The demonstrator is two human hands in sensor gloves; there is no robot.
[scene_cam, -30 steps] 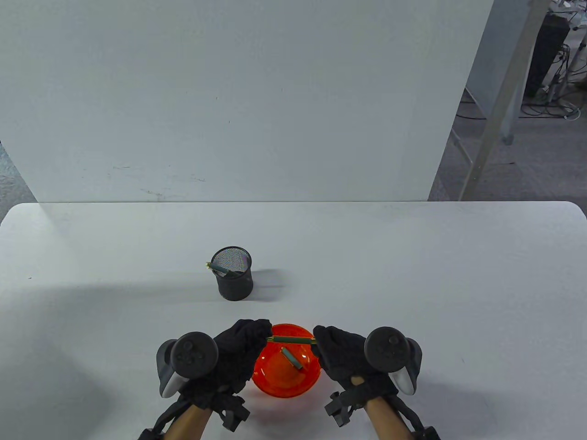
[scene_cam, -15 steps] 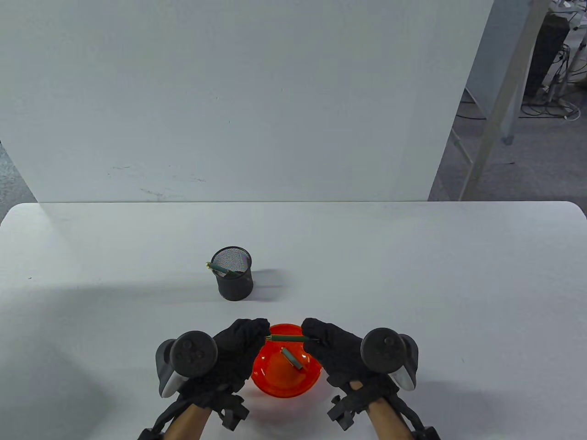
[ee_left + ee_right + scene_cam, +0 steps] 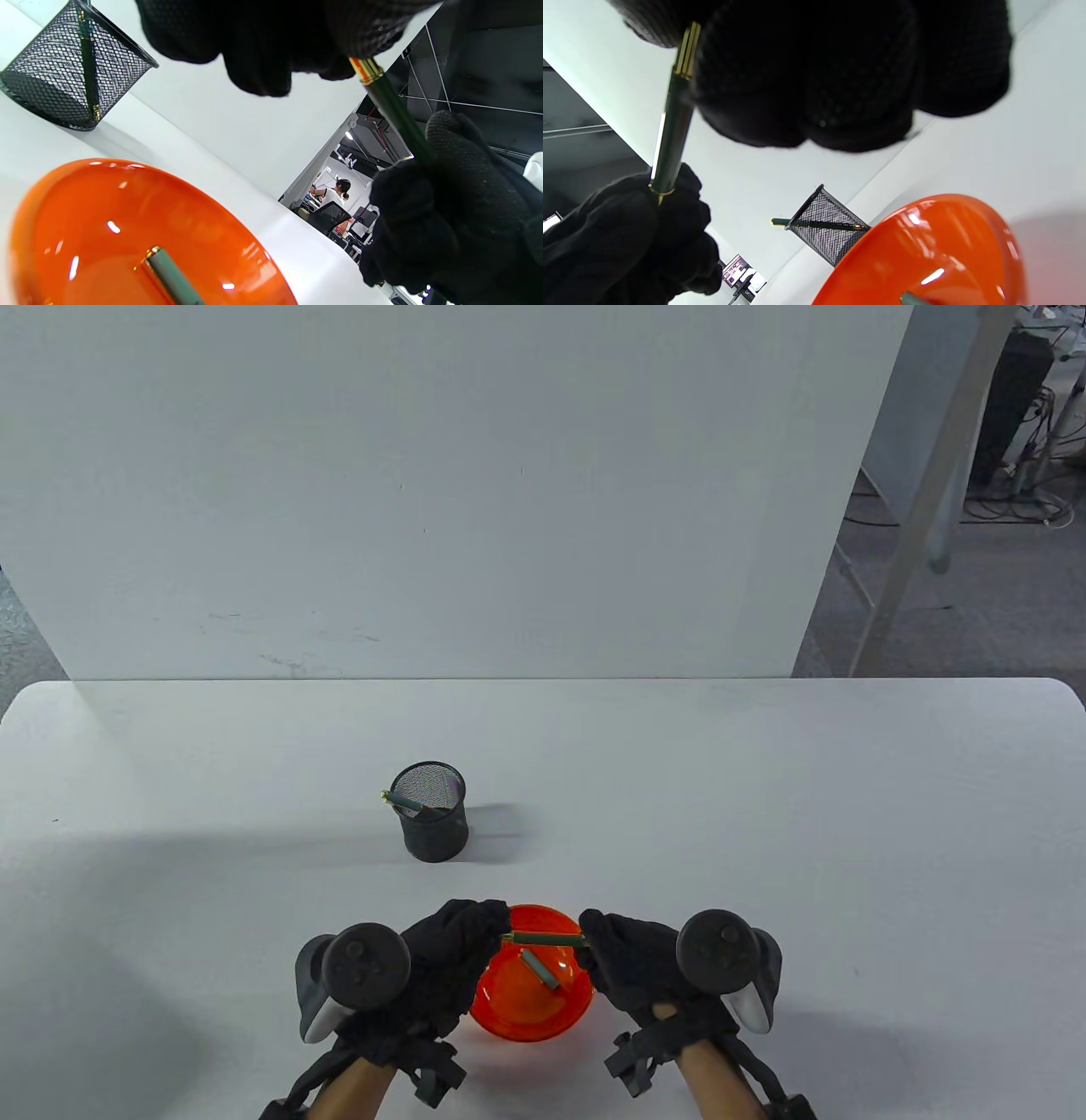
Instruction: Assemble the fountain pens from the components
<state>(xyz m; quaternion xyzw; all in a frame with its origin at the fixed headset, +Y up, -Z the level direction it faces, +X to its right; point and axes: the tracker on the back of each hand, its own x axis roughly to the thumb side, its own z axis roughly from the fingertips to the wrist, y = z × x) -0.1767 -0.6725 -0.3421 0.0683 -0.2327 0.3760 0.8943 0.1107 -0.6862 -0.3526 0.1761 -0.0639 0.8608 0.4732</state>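
A dark green pen with gold rings (image 3: 545,937) is held level above the far rim of the orange bowl (image 3: 509,1022). My left hand (image 3: 454,946) grips its left end and my right hand (image 3: 615,954) grips its right end. The pen also shows in the left wrist view (image 3: 392,114) and in the right wrist view (image 3: 672,127). A grey-green pen part (image 3: 540,968) lies in the bowl (image 3: 63,220). A finished green pen (image 3: 411,804) leans in the black mesh cup (image 3: 433,814).
The mesh cup (image 3: 76,67) stands on the white table (image 3: 764,831) beyond the bowl. A white panel (image 3: 424,492) rises along the table's far edge. Stands and cables are on the floor at the far right.
My right hand slid left along the pen, then back right to its end. My left hand shifted slightly right. The pen stays over the bowl.
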